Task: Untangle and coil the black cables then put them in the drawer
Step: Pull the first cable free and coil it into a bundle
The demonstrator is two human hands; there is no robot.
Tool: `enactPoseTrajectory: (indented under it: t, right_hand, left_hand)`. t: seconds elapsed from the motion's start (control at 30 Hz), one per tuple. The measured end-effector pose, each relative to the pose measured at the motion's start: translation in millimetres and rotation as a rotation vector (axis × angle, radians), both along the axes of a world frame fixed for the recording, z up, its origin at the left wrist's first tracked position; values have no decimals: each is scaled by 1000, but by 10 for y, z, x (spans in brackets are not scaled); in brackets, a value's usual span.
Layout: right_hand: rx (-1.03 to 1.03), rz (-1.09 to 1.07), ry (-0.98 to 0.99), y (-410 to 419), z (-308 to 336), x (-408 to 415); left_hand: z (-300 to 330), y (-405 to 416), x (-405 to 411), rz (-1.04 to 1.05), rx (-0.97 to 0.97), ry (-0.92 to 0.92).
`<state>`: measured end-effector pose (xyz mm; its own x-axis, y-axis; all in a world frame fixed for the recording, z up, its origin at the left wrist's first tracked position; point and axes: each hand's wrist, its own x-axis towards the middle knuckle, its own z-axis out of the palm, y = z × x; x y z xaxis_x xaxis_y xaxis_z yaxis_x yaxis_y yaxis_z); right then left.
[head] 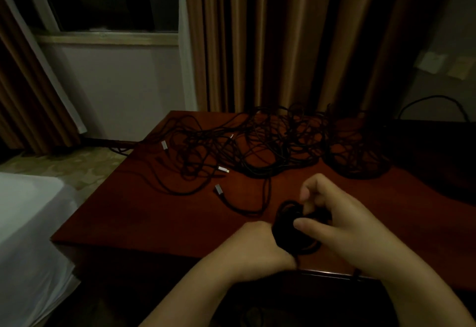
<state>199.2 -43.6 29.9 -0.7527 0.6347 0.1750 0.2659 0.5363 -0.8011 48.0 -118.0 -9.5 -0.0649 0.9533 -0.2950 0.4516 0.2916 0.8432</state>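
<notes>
A small coil of black cable sits between both hands near the front edge of the red-brown table. My left hand grips the coil from the left. My right hand pinches it from the right with thumb and fingers. A loose strand runs from the coil to a silver plug. Behind lies a wide tangle of black cables with silver connectors. A rounder pile of cable rests at the back right. No drawer is visible.
Brown curtains hang behind the table. A window and white wall are at the back left. A white bed stands at the left. One cable hangs off the table's back-left corner. A dark surface adjoins at the right.
</notes>
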Motion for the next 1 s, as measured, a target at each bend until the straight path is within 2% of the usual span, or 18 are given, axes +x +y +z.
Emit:
enactPoseTrajectory:
  t: [0.1, 0.17, 0.23, 0.3, 0.4, 0.43, 0.5, 0.57, 0.63, 0.67, 0.73, 0.77, 0.8, 0.83, 0.9, 1.0]
  right_hand:
    - [165, -54, -70, 79, -163, 51]
    - [189, -136, 0, 62, -256, 69]
    - [41, -220, 189, 54, -348, 90]
    - [-153, -222, 286, 85, -359, 114]
    - [-654, 27, 406, 206, -324, 218]
    - [-791, 101, 416, 263, -349, 254]
    - [-983, 70, 412, 334, -432, 252]
    - [-1098, 94, 299, 281, -474, 184]
    - [-982, 157, 101, 175, -490, 77]
    - [-814, 151, -5, 126, -488, 21]
    - [-288, 27, -154, 50, -485, -45]
    - [-63, -47, -185, 5, -489, -56]
    - [61, -115, -167, -36, -481, -49]
    - [108, -161, -119, -68, -500, -22]
    - [48, -131, 14, -143, -542, 49]
    - [-373, -61, 271, -268, -560, 101]
  left_hand:
    - [15, 51, -61, 170, 66, -44]
    - [55, 67, -138, 243, 143, -61]
    - [84, 73, -162, 234, 194, 12]
    - [69, 80, -156, 223, 221, 52]
    - [77, 86, -166, 184, 248, -31]
    - [90, 89, -159, 163, 265, -70]
    - [135, 91, -87, 126, 288, -132]
    - [164, 109, 30, 84, 300, -177]
    - [170, 143, 141, 88, 307, -221]
    - [161, 170, 169, 137, 299, -252]
    - [127, 228, 178, 287, 277, -279]
    - [93, 258, 169, 357, 274, -251]
    - [63, 288, 162, 407, 281, -198]
    - [36, 312, 153, 450, 294, -139]
    - [23, 356, 135, 535, 310, -48]
    - [36, 414, 107, 608, 306, 3]
